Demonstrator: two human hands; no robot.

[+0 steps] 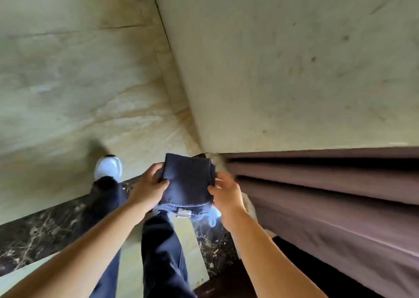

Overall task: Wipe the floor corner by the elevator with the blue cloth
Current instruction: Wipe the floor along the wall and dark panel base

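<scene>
A folded dark blue cloth (189, 182) is held at waist height in front of me, above my feet. My left hand (148, 189) grips its left edge, thumb on top. My right hand (226, 193) holds its right edge with fingers curled; this hand is slightly blurred. Just beyond the cloth lies the floor corner (204, 153), where the beige wall (283, 71) meets the brown ribbed frame (328, 184). The cloth hides part of that corner.
Beige marble floor (79, 82) spreads to the left and ahead. A dark speckled stone strip (45, 229) crosses the floor under my legs. My white shoes (108, 167) and dark trousers (163, 252) are below the hands. A narrow skirting (174, 82) runs along the wall's foot.
</scene>
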